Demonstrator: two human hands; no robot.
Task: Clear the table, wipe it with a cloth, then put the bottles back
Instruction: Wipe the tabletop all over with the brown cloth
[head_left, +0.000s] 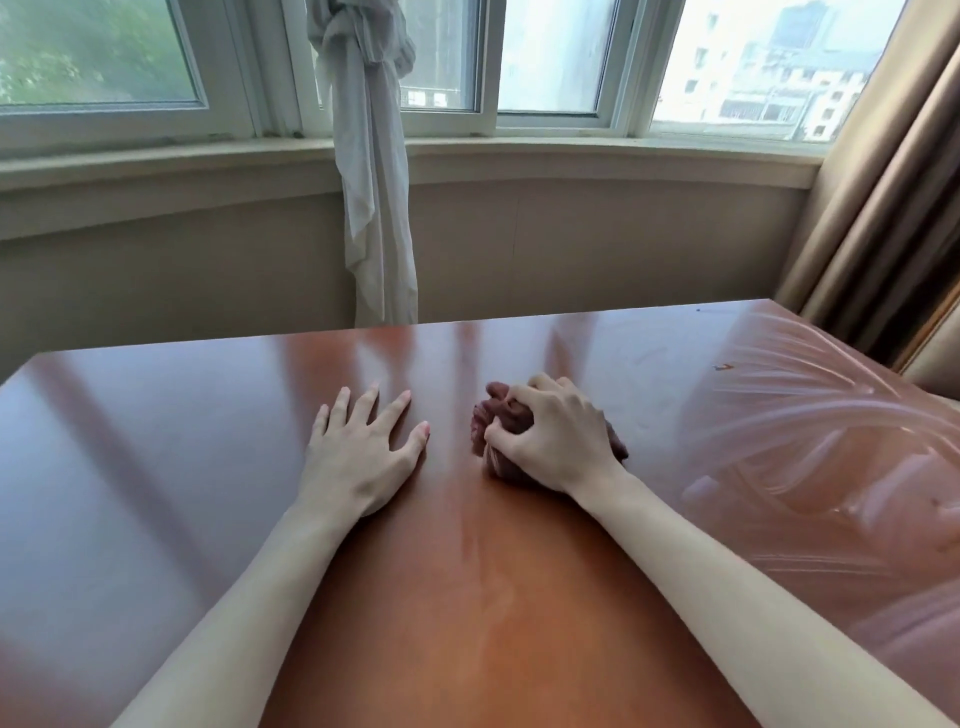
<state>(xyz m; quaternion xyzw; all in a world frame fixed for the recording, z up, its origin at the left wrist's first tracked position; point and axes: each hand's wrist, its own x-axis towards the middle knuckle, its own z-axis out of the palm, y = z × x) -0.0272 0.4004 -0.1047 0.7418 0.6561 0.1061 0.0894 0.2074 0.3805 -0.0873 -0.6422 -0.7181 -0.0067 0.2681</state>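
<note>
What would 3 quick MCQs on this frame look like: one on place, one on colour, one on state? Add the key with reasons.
1. Where is the cloth?
A. On the windowsill
B. On the table, under the right hand
C. Hanging from the curtain

2. What colour is the cloth?
A. White
B. Blue
C. Dark brown

3. How is the left hand?
A. Flat on the table, fingers spread
B. Gripping a bottle
C. Raised off the table

Key: B, the right hand's fingers curl over the bunched cloth on the tabletop; C, it shows dark brown between the fingers; A, the palm lies on the wood and holds nothing.
</note>
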